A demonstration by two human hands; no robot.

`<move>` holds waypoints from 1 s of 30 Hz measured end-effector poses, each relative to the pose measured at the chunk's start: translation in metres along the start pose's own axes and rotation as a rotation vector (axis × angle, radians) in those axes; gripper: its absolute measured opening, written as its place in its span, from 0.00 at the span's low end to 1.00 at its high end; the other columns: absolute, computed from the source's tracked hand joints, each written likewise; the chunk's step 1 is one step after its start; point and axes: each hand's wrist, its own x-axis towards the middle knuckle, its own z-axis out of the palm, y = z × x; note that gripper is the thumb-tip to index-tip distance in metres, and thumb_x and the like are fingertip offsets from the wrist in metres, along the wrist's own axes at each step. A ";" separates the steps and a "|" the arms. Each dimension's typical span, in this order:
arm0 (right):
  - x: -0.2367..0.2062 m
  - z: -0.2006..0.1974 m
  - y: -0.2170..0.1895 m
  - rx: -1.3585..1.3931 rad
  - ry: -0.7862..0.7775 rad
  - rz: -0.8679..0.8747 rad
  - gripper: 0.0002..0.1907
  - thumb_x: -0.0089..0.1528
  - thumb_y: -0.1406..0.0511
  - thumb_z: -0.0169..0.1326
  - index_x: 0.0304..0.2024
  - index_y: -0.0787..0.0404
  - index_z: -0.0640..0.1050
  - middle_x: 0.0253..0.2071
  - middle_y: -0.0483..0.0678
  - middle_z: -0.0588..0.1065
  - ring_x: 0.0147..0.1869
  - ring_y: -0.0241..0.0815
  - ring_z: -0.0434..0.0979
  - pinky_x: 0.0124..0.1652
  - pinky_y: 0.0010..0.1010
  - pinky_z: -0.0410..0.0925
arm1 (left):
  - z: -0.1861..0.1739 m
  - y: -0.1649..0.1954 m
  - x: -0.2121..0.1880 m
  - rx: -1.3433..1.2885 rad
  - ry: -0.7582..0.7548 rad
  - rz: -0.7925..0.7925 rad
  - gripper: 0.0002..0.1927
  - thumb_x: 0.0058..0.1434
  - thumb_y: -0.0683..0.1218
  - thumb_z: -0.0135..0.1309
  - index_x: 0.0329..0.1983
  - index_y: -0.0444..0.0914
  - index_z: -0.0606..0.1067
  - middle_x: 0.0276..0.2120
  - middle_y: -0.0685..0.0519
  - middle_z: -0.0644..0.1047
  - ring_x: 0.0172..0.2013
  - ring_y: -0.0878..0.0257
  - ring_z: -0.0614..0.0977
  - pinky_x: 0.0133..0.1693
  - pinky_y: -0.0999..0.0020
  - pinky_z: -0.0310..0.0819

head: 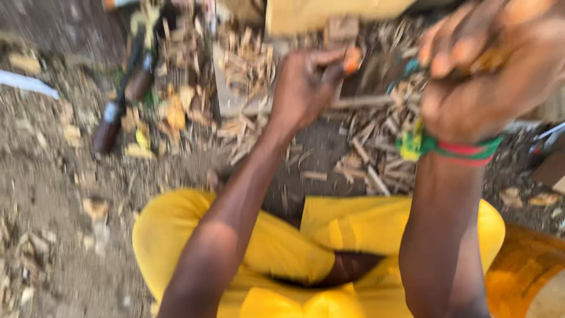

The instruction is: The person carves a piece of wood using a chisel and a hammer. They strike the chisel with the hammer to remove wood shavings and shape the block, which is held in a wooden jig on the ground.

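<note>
Both arms up: left hand [303, 88] fisted round a thin stick [359, 101], right hand [482, 76] clenched, contents too blurry to tell.

Bare arms, no sleeves. Bright yellow shorts [329, 235] over both legs, cloth creased (blurred by motion). Just below the right hand [488, 76], a wristband [465, 150] of green and red strands with a yellow-green knot. Left hand [303, 88] unadorned.
</note>
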 end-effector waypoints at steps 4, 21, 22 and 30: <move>-0.001 -0.003 -0.006 0.096 -0.056 0.073 0.17 0.77 0.55 0.48 0.38 0.58 0.73 0.28 0.46 0.68 0.27 0.36 0.70 0.34 0.34 0.65 | 0.000 -0.001 0.002 -0.037 0.032 0.192 0.10 0.65 0.41 0.60 0.49 0.43 0.83 0.45 0.50 0.86 0.38 0.65 0.88 0.40 0.68 0.86; -0.002 0.000 -0.007 -0.024 0.030 -0.022 0.14 0.75 0.58 0.49 0.39 0.59 0.73 0.29 0.46 0.70 0.29 0.39 0.71 0.36 0.37 0.65 | -0.004 0.005 0.000 -0.012 0.007 -0.008 0.09 0.63 0.43 0.61 0.45 0.47 0.84 0.44 0.54 0.87 0.42 0.65 0.89 0.47 0.59 0.86; -0.002 0.000 -0.008 -0.018 0.029 -0.024 0.14 0.75 0.58 0.49 0.39 0.59 0.73 0.29 0.46 0.70 0.30 0.39 0.71 0.36 0.37 0.66 | -0.003 0.005 0.000 -0.018 0.016 0.105 0.08 0.63 0.42 0.62 0.44 0.46 0.85 0.45 0.53 0.88 0.44 0.66 0.89 0.50 0.60 0.85; -0.002 0.001 -0.009 -0.063 0.053 -0.058 0.12 0.75 0.59 0.50 0.40 0.59 0.73 0.30 0.46 0.71 0.31 0.40 0.71 0.37 0.38 0.66 | -0.002 -0.006 0.004 -0.028 -0.004 0.125 0.08 0.64 0.43 0.62 0.46 0.45 0.84 0.47 0.51 0.85 0.44 0.65 0.89 0.47 0.63 0.86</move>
